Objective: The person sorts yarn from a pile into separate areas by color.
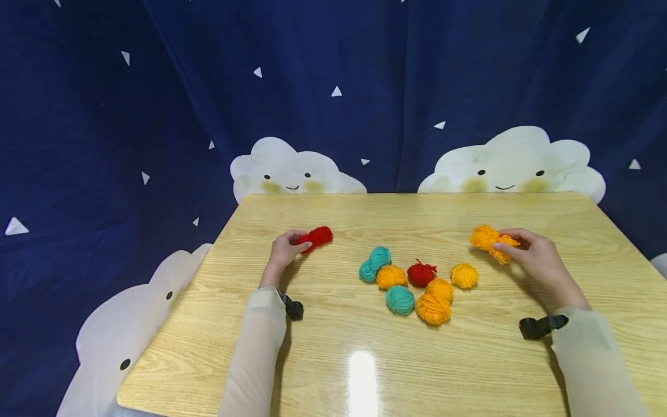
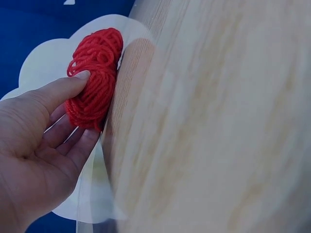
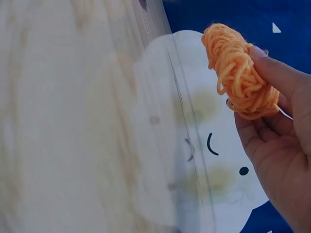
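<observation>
The left hand is pinching a red yarn bundle, its thumb pressing on the near face while the other fingers are curving in beneath and behind. The bundle is sitting at the fingertips, and its free end is pointing away from the palm, toward the right. The right hand is gripping an orange yarn bundle in the same way, thumb on one side and bent fingers on the other; the yarn is reaching out past the fingertips, to the left of the hand. Between the hands, and nearer to the wearer than the two held bundles, more yarn is lying on the wooden table. A two-lobed teal bundle is resting just beside an orange ball, a red ball is lying to that ball's right, and a teal ball is sitting below it. A two-lobed orange bundle is lying below the red ball, and a small yellow-orange ball is resting nearest the right hand. Behind the table, a dark blue curtain is hanging, showing smiling white clouds.
</observation>
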The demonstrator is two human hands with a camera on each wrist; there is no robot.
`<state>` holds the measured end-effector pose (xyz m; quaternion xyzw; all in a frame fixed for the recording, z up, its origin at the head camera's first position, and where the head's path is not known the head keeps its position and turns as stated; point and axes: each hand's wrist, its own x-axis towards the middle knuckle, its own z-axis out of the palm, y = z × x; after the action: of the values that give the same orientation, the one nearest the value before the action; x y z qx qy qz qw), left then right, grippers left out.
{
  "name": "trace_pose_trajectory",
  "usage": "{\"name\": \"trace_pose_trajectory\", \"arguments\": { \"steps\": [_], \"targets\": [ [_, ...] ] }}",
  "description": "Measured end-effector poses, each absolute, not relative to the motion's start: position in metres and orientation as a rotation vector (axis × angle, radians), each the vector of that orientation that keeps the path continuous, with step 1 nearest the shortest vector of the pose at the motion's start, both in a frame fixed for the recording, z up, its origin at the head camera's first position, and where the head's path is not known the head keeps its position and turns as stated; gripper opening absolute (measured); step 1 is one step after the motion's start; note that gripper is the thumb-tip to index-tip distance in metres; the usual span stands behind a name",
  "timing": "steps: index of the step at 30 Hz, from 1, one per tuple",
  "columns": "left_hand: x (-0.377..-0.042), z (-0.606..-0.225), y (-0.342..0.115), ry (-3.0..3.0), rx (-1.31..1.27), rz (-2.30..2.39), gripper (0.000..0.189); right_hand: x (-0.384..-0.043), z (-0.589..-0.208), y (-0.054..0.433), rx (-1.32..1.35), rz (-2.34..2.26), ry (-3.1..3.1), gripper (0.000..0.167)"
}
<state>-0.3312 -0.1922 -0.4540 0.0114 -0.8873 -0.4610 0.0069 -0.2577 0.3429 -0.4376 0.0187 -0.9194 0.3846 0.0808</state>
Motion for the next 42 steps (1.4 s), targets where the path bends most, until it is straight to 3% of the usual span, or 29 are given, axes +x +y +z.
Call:
{"name": "trace_pose_trajectory", "arguments": {
  "steps": [42],
  "targets": [
    [-0.331, -0.454, -0.193, -2.765, 0.007, -1.422, 0.038, -0.252, -0.441, 0.39, -0.05, 1.031, -2.828, 0.066]
  ]
}}
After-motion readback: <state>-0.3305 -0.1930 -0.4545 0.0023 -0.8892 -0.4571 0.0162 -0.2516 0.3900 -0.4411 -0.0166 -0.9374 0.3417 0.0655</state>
